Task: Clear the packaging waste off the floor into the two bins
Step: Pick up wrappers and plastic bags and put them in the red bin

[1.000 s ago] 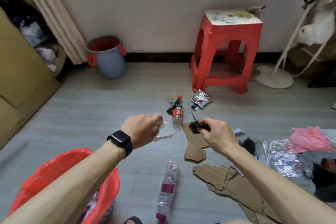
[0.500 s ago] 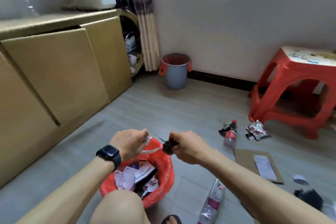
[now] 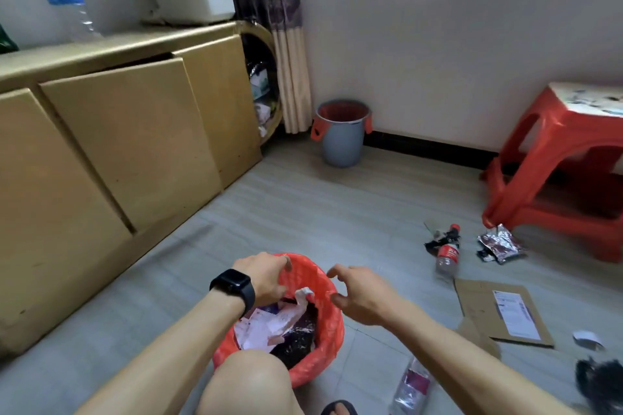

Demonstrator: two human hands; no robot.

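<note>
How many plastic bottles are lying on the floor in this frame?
2: a red-label bottle near the red stool, and a purple-label bottle at the bottom edge, right of the red-lined bin. Others may lie out of view.

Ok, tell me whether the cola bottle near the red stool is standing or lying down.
Lying down. The bottle rests on its side on the floor, with its red-capped end pointing away toward the wall.

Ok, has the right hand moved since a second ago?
Yes. The right hand was out by the cola bottle; now it is over the rim of the red-lined bin, left of that bottle, fingers spread and empty.
</note>
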